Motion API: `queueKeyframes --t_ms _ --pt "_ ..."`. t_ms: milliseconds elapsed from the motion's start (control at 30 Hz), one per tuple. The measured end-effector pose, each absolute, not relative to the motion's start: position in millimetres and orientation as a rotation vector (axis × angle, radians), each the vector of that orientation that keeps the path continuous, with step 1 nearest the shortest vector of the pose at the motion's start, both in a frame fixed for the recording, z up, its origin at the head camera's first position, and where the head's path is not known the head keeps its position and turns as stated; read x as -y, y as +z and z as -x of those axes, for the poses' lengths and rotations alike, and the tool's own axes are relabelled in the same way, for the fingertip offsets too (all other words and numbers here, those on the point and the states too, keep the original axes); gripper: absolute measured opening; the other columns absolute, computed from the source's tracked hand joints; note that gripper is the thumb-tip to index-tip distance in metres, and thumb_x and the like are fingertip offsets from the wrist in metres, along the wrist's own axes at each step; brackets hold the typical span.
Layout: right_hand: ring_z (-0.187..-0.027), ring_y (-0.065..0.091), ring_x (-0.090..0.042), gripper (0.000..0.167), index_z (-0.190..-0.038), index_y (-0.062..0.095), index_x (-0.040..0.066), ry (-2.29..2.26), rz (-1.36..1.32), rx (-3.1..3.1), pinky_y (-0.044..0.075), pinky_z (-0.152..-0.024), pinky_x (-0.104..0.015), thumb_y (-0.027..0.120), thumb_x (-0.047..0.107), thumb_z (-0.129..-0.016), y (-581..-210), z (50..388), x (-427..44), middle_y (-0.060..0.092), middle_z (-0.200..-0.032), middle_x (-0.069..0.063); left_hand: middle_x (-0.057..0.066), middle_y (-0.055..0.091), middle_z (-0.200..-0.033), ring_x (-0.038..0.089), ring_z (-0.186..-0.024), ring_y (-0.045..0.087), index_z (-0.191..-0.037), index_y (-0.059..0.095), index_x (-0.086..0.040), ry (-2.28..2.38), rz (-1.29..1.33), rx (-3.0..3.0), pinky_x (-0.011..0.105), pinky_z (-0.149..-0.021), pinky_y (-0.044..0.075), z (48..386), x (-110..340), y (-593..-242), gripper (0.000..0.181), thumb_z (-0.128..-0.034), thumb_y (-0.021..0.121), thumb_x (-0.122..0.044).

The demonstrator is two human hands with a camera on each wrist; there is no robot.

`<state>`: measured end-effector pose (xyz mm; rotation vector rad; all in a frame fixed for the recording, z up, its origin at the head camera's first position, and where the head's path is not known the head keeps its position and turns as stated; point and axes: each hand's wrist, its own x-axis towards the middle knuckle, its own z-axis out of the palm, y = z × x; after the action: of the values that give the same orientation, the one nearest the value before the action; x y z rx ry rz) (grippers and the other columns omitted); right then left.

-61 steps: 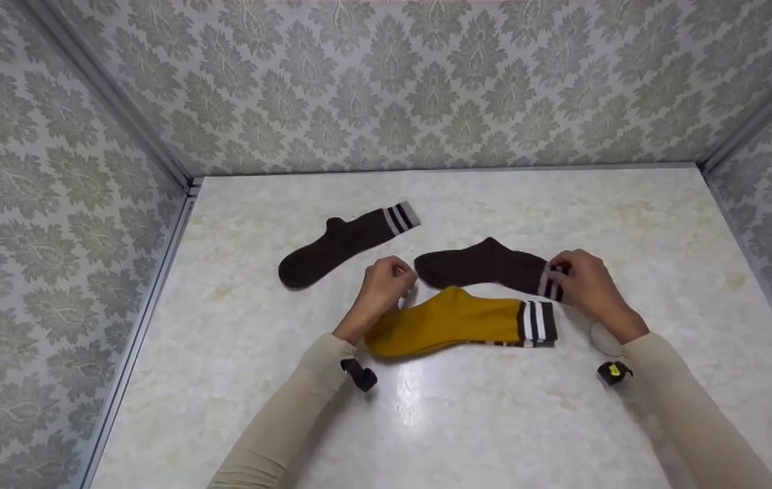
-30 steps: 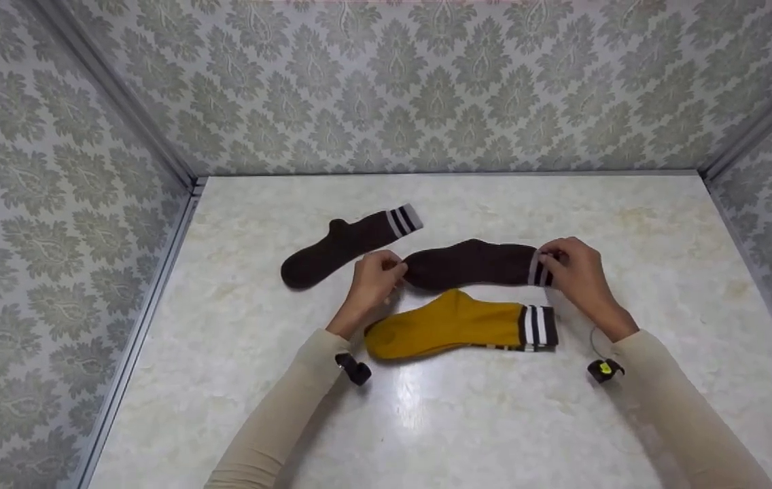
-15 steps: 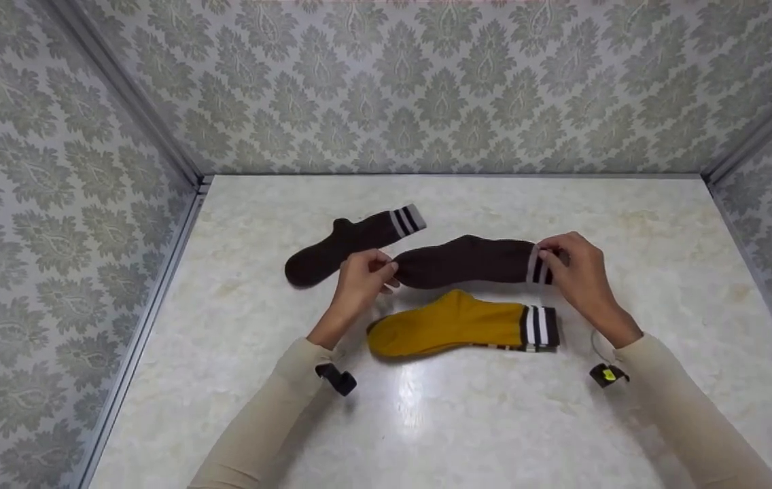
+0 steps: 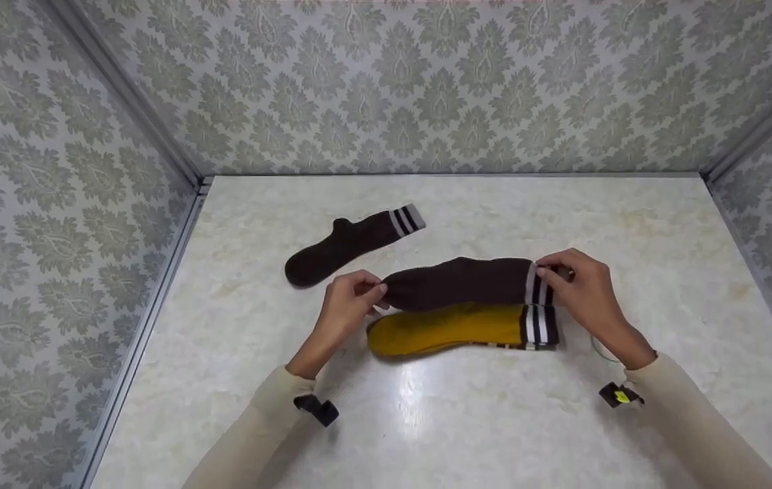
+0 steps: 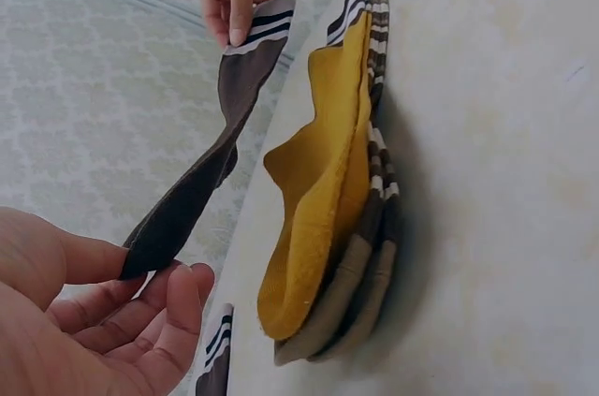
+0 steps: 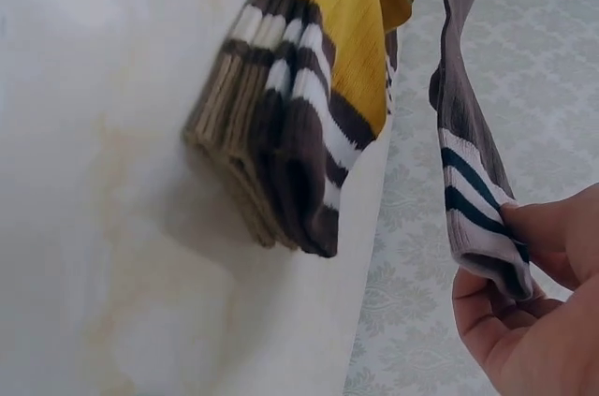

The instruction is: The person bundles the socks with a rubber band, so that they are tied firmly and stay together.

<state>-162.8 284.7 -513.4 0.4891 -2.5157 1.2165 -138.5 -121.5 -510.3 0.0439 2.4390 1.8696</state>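
A dark brown sock [image 4: 457,284] is stretched between both hands, lifted off the table. My left hand [image 4: 344,305] pinches its toe; the left wrist view shows the toe between thumb and fingers [image 5: 140,321]. My right hand [image 4: 584,285] pinches the striped cuff, its opening visible in the right wrist view [image 6: 482,227]. Just beneath in the head view lies a mustard sock [image 4: 447,333] with a striped cuff, on top of several brown striped socks [image 5: 360,284]. The held sock hides part of the mustard one's upper edge.
Another dark brown sock [image 4: 345,244] lies flat behind and to the left, its striped cuff pointing right. The pale table [image 4: 495,421] is bordered by patterned walls [image 4: 440,88] at the back and sides.
Both hands have moved the held brown sock toward the body, from behind the mustard sock to over its upper edge. My left hand had earlier taken hold of the toe.
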Motion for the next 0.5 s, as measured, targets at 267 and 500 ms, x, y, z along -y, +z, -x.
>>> queueKeyframes --t_ms 267,500 --pt "-0.078 0.061 -0.012 0.013 -0.109 0.083 0.008 1.286 -0.503 2.548 0.046 -0.069 -0.017 0.08 0.0 -0.099 -517.8 144.6 -284.0 0.076 -0.1 -0.003 0.011 0.077 -0.084 0.025 -0.069 0.074 -0.098 0.077 -0.001 1.844 -0.005 -2.425 0.042 -0.065 0.062 113.6 129.4 -519.0 0.007 -0.1034 0.075 -0.004" --pt "-0.083 0.062 -0.013 0.013 -0.109 0.083 0.008 1.301 -0.483 2.618 0.047 -0.072 -0.018 0.081 0.0 -0.099 -525.9 136.7 -279.6 0.077 -0.102 -0.006 0.006 0.076 -0.08 0.025 -0.066 0.072 -0.098 0.077 -0.004 1.771 -0.003 -2.427 0.033 -0.06 0.056 100.9 132.5 -529.2 0.008 -0.1035 0.075 -0.01"
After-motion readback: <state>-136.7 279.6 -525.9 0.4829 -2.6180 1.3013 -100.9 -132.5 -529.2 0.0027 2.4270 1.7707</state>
